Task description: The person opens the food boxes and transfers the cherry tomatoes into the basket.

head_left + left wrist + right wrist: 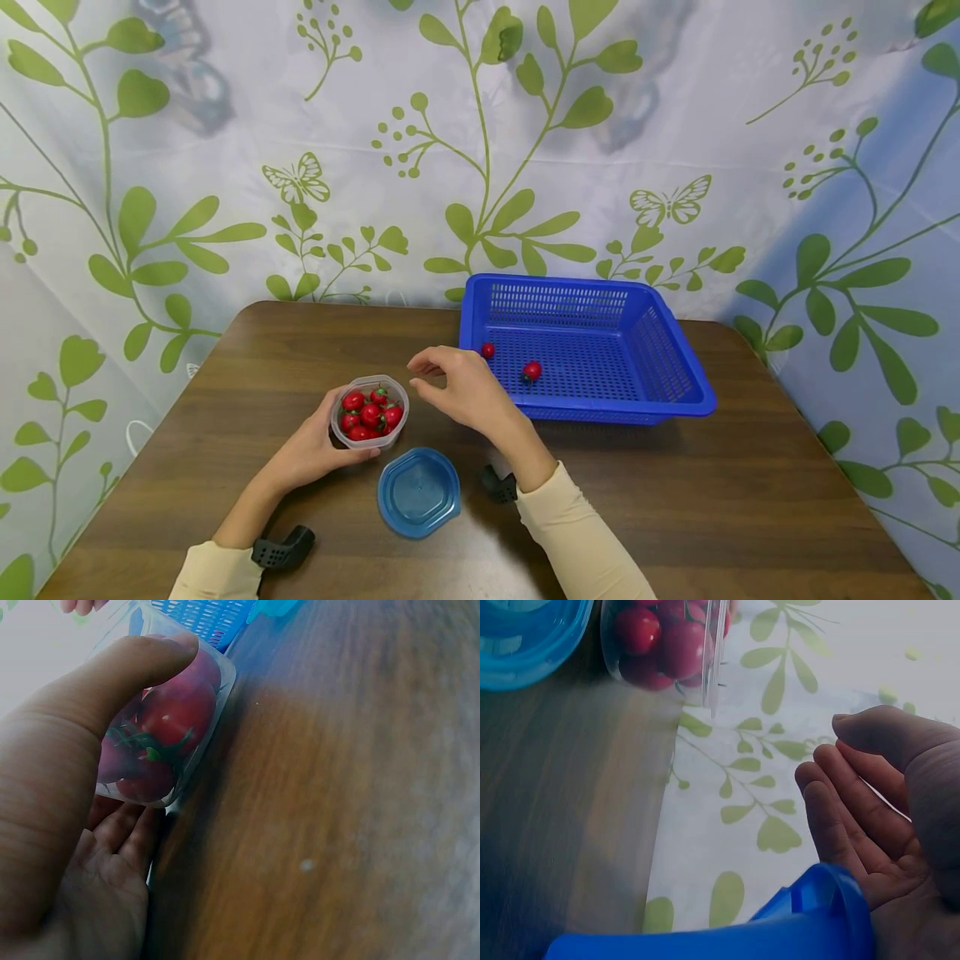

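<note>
My left hand [311, 446] grips a clear plastic container [397, 390] that stands on the table, its thumb on the near side and its fingers round the other. Several cherry tomatoes [369, 414] fill the container; green stems show on some in the left wrist view [176, 712]. My right hand [467, 387] hovers between the container and the blue basket [693, 375], near the basket's left wall. Its fingers are loosely bent with nothing between them, as the right wrist view shows. Two cherry tomatoes [532, 371] lie in the basket.
A round blue lid [418, 493] lies on the brown wooden table [675, 517], in front of the container and between the forearms. Behind the table hangs a white curtain [360, 100] with a green leaf pattern. Each wrist wears a dark strap.
</note>
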### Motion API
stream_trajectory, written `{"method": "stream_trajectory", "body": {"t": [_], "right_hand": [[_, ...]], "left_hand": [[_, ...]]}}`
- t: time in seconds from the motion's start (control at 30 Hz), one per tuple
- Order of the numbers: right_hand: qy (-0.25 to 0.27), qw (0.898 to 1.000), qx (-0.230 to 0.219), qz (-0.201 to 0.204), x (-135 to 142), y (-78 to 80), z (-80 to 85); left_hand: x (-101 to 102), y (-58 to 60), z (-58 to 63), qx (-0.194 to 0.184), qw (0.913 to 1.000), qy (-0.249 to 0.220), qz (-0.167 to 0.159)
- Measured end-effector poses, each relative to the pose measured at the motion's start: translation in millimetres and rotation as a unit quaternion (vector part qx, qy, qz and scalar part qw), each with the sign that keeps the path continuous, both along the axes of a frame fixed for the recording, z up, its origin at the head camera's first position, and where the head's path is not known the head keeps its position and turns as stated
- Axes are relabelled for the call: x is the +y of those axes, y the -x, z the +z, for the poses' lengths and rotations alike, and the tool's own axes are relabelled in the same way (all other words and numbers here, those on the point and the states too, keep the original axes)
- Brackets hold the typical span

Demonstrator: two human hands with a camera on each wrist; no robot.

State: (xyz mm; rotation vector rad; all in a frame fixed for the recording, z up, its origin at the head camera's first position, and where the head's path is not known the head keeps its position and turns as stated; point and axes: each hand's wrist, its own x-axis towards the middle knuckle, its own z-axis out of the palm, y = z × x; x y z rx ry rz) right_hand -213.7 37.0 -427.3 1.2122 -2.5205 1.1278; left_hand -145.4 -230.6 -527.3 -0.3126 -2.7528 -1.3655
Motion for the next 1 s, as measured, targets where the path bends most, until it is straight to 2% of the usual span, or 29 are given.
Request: {"method": "stream_trajectory", "body": {"t": [0.23,0.43,0.63,1.0], "right_hand": [[-0.023,1.000,0.007,0.000,-9,-7.8,-1.0],[-0.068,0.997,0.040,0.008,-20,-13.9,-3.9],[-0.098,0.993,0.059,0.028,-29,-18.3,-10.9],[-0.131,0.989,0.065,0.028,-44,-23.9,-25.1]], "left_hand": [[-1,0.0,-0.4,-0.004,0.9999,-0.008,-0.006],[-1,-0.2,-0.2,-0.010,0.9999,-0.007,-0.004],[-1,-0.7,-0.5,-0.006,0.9999,-0.007,-0.009],[-2,0.0,-1.2,-0.002,0.9999,0.001,-0.010]]}}
